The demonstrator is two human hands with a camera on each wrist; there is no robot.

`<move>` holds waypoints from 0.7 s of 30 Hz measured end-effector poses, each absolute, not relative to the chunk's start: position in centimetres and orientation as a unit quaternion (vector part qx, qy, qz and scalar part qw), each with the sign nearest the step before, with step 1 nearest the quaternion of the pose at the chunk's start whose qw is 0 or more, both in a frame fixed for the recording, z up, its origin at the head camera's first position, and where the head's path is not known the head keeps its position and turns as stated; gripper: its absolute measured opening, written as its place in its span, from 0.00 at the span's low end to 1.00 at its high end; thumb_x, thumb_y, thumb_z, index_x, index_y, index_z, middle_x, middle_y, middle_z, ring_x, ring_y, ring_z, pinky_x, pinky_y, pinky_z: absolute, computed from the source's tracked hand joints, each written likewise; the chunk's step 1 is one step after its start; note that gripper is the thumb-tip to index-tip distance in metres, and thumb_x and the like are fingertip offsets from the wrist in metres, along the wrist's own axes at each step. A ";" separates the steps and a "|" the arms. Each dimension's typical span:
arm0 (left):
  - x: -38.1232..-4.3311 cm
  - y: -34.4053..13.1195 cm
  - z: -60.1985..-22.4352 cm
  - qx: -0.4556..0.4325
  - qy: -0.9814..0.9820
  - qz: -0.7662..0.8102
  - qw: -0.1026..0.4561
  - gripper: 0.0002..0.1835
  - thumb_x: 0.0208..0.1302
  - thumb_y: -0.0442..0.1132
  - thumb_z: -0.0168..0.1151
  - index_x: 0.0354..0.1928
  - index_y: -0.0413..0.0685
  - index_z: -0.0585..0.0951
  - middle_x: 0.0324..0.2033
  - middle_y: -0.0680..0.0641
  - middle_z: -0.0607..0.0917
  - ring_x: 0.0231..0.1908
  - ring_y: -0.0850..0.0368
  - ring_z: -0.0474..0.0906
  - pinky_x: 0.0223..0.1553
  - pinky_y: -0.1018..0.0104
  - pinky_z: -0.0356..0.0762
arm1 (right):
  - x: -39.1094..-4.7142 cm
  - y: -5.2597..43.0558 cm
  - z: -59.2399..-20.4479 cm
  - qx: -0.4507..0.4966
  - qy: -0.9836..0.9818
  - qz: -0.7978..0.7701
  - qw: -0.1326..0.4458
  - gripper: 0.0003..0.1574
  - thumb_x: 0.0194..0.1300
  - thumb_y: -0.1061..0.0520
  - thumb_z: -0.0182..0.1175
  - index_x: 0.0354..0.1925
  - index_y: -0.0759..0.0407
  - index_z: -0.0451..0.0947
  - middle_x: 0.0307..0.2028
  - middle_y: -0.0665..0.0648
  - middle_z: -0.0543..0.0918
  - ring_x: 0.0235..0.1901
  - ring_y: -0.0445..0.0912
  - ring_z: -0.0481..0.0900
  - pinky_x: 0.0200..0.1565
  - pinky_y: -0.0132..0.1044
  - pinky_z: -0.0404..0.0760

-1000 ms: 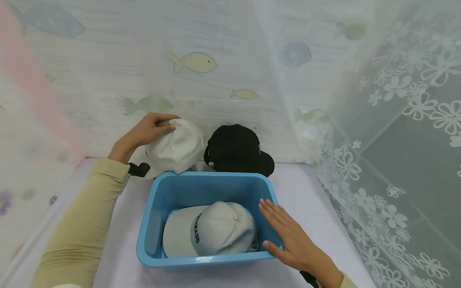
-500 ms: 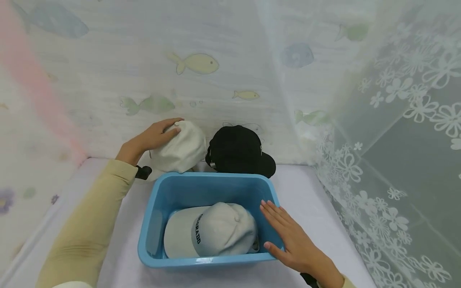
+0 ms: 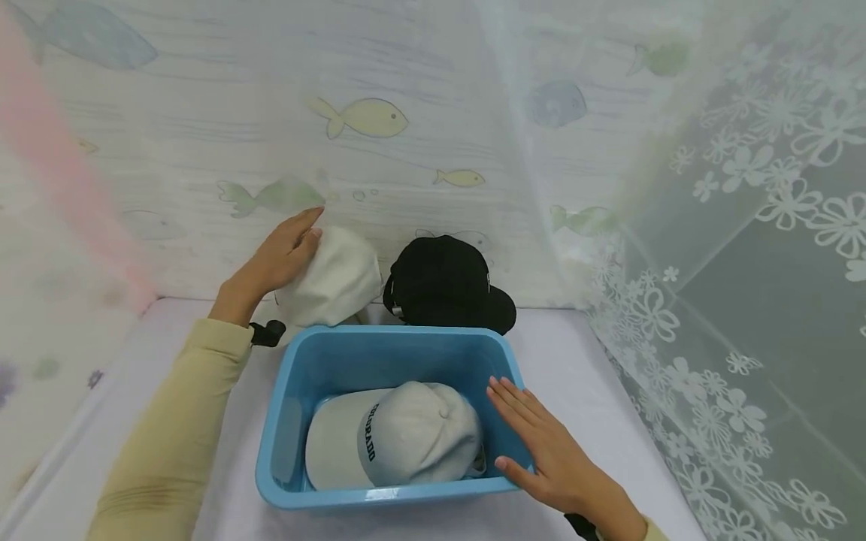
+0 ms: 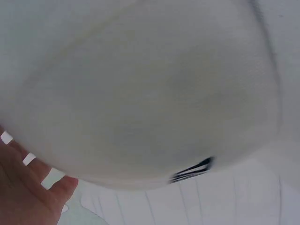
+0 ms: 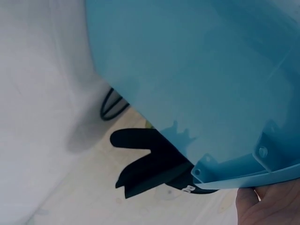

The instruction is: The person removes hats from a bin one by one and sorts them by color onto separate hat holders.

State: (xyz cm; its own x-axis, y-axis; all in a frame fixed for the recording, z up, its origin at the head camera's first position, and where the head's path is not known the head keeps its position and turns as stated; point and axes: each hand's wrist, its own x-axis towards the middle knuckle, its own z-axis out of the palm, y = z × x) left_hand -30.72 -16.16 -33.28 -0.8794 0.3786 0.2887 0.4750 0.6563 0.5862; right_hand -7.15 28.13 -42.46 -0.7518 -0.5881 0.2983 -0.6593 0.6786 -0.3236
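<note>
A plain off-white cap (image 3: 334,282) stands behind the tub at the back left. My left hand (image 3: 271,259) is at its upper left side, fingers straight, thumb by the crown. In the left wrist view the cap's pale cloth (image 4: 154,103) fills most of the picture, and part of the left hand (image 4: 28,192) shows at the lower left. A light grey cap (image 3: 426,432) lettered "COLORADO" lies in the blue tub (image 3: 389,336), brim to the left. My right hand (image 3: 551,447) rests flat on the tub's right rim with straight fingers.
A black cap (image 3: 443,282) sits behind the tub, right of the off-white one, brim to the right. White cloth (image 3: 561,361) covers the table. A fish-print curtain (image 3: 433,98) hangs behind, and a lace flower curtain (image 3: 731,391) borders the right.
My left hand shifted slightly right over the off-white cap's crown, then slid back left to its upper left side. The right hand, tub and other caps have stayed put.
</note>
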 end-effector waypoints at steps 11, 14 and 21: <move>-27.3 -17.4 -35.6 -0.118 -0.868 -0.430 0.219 0.27 0.80 0.44 0.45 0.74 0.39 0.68 0.72 0.33 0.68 0.74 0.34 0.59 0.74 0.37 0.55 | -8.2 28.2 -38.3 0.324 -0.921 0.208 -0.057 0.46 0.73 0.34 0.56 0.80 0.45 0.54 0.79 0.47 0.57 0.78 0.48 0.56 0.74 0.46 0.63; -26.5 -18.3 -36.1 -0.082 -0.859 -0.452 0.227 0.26 0.79 0.44 0.45 0.71 0.37 0.71 0.70 0.32 0.70 0.73 0.33 0.61 0.72 0.36 0.58 | -9.4 27.2 -35.3 0.336 -0.916 0.199 -0.094 0.44 0.73 0.32 0.54 0.78 0.49 0.61 0.77 0.48 0.63 0.75 0.49 0.62 0.68 0.55 0.72; -24.8 -20.5 -37.8 0.010 -0.866 -0.473 0.162 0.30 0.80 0.48 0.41 0.75 0.37 0.65 0.73 0.30 0.66 0.74 0.31 0.58 0.70 0.32 0.59 | -13.6 22.7 -30.2 0.442 -0.862 0.235 -0.079 0.35 0.75 0.42 0.58 0.73 0.53 0.68 0.71 0.50 0.72 0.71 0.46 0.69 0.68 0.49 0.72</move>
